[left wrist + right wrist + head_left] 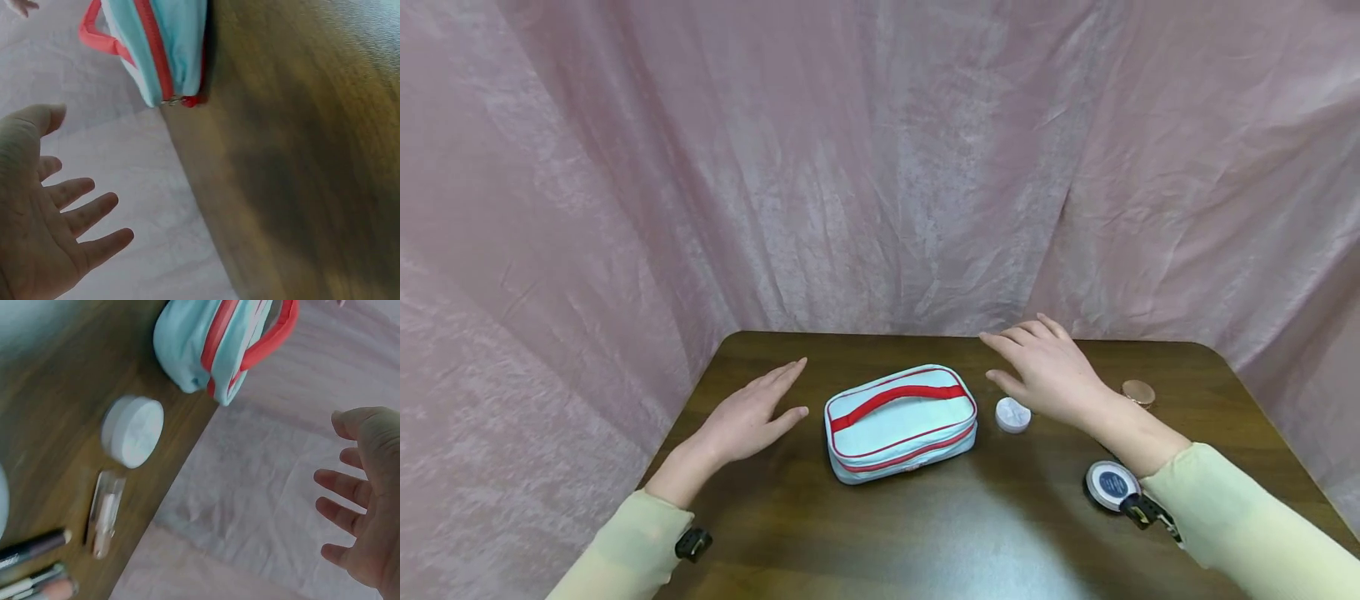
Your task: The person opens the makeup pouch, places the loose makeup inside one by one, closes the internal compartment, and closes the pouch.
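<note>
A pale blue zipped pouch with red piping and a red strap handle stands on the brown table, its zipper closed along the front. To its left, my left hand hovers with fingers extended, touching nothing. My right hand is held above the table on the pouch's other side, fingers spread and holding nothing. Just below its thumb sits a small round white jar. The right wrist view also has the pouch, the white jar and a slim clear tube.
Near the right forearm lie a round container with a dark blue label and a round gold-brown lidded item. A dark pencil-like stick and other slim items show in the right wrist view. Pink curtains hang behind the table.
</note>
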`<state>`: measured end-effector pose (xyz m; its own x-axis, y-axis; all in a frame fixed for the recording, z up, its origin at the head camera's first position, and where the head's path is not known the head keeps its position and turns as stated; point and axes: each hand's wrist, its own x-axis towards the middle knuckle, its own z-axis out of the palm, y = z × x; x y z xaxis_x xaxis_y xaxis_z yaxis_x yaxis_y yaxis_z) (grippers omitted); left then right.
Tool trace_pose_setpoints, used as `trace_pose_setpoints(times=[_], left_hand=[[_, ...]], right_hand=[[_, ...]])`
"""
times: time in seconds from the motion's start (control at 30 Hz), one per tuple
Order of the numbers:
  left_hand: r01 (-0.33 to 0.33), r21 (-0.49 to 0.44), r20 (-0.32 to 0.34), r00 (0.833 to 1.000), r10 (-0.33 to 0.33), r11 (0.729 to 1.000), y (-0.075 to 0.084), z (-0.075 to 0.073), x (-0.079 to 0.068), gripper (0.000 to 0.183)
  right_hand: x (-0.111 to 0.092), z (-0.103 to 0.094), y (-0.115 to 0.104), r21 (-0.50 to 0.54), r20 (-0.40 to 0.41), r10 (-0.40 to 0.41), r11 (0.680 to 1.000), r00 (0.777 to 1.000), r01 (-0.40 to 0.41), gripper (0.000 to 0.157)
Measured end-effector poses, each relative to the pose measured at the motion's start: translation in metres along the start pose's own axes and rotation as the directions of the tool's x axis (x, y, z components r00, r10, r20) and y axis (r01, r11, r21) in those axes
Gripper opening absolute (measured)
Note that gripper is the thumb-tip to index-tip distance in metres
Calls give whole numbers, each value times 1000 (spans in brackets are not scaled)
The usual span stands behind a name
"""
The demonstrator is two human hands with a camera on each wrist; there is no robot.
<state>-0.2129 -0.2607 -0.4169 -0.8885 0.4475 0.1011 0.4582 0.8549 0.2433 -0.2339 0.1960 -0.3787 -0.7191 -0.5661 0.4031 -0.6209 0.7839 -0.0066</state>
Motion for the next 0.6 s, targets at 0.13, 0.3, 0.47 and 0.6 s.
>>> trace_pose_setpoints(times=[0.13,0.3,0.47,0.6], left_hand=[[-3,-23,20,1000,4,1000,-4,9,0,76],[9,-40,44,999,-7,999,-10,17,1,70],[37,-35,49,998,-35,999,-14,24,3,68],[55,-43,53,997,-53,998,-16,30,3,66]], right_hand=[[14,11,-11,11,20,-11,1000,1000,11,55],[27,22,-24,34,28,-41,999,999,40,49],[37,32,-33,64,97,-41,997,994,35,43],[44,42,-41,63,163,-42,997,986,32,41]])
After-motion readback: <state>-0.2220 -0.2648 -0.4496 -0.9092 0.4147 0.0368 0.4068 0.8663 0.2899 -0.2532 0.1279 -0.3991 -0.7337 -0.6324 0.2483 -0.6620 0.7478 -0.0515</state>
